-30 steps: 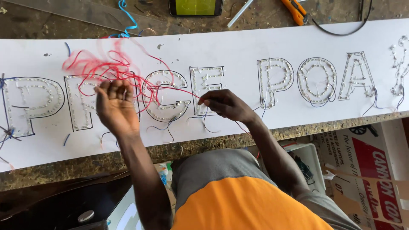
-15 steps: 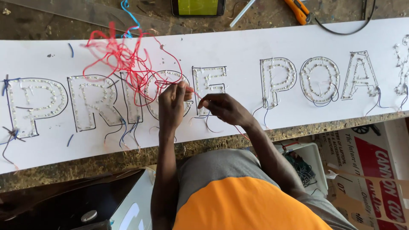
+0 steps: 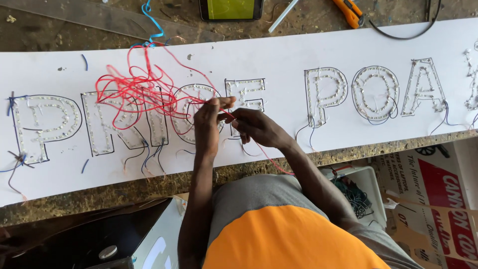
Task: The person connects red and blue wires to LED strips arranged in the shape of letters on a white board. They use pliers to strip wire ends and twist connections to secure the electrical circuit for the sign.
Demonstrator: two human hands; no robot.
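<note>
Where the two meet over the white sign board [image 3: 298, 45] on the desk [image 3: 59, 25], the left hand [image 3: 208, 124] and right hand [image 3: 256, 127] each pinch the red wire [image 3: 144, 92], probably to hold a short stretch taut. Its tangle lies up-left over the letters; a strand runs down-right toward the person.

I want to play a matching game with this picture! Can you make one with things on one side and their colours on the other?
Things:
1. tangled wire in the hands
2. long board with letter outlines
3. tool handle at the top
4. phone screen at the top

Colours:
A. white
B. yellow-green
C. red
D. orange

Pairs: 1-C, 2-A, 3-D, 4-B
</note>
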